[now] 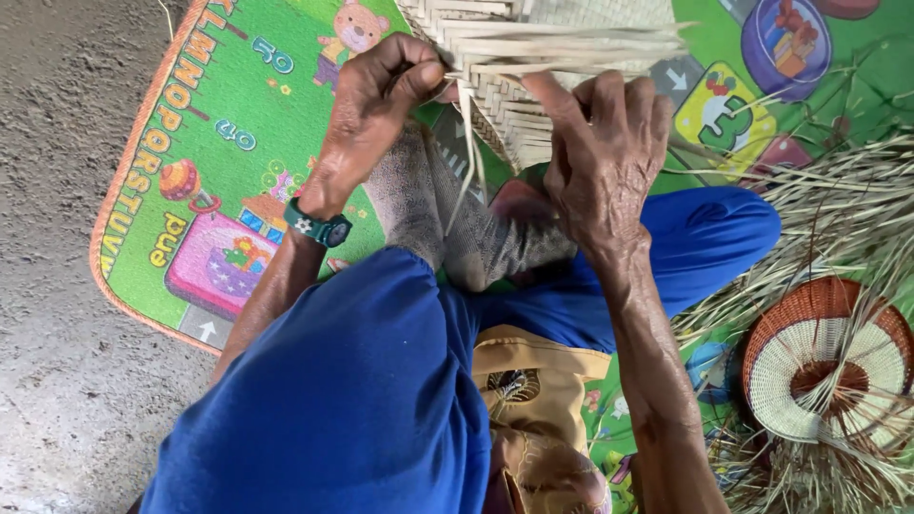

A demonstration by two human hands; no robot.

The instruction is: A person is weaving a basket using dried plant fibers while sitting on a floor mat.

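A pale woven mat of flat straw strips (533, 48) lies over my feet at the top centre, its loose strip ends sticking out to the right. My left hand (376, 95) pinches a strip at the mat's near edge. My right hand (605, 152) grips the woven edge just to the right, fingers curled around the strips. A thin loose strip (466, 162) hangs down between both hands. A green watch (319, 227) is on my left wrist.
I sit cross-legged in blue trousers (362, 381) on a colourful children's play mat (200, 143) with an orange border. Bare concrete floor (57, 286) lies to the left. A round woven orange-and-white basket piece (824, 357) and a heap of loose straw (838, 200) lie at right.
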